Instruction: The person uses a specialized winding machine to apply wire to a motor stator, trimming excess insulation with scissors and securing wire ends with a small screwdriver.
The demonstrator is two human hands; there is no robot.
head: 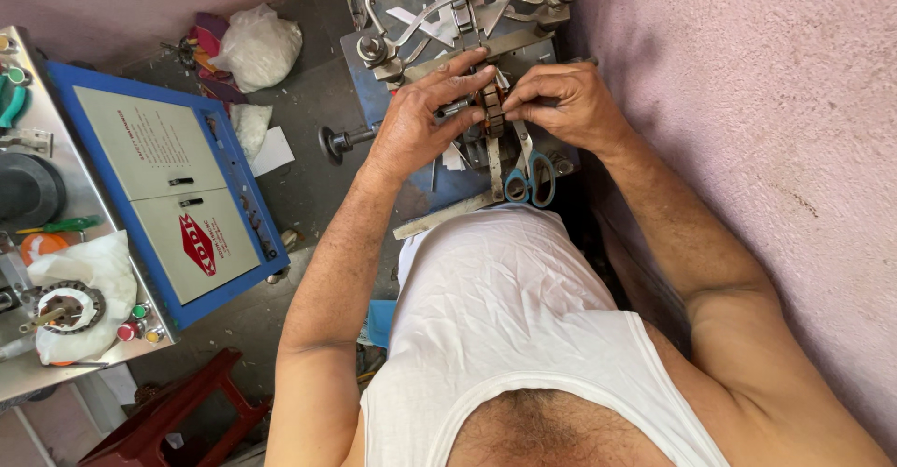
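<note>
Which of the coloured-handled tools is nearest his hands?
The blue-handled scissors, lying just below the right hand on the machine. The green-handled screwdriver lies far off on the left bench.

small repair workshop: metal winding machine (467, 19) against the wall, blue control cabinet (168, 196) to its left, scissors (531, 179) just below it, bare concrete floor (308, 177)

We see everything through one head-worn camera, looking steeply down over the person's chest. It sits close to the two hands at the blue machine (448, 65) near the top edge; the floor lies farther below.
</note>
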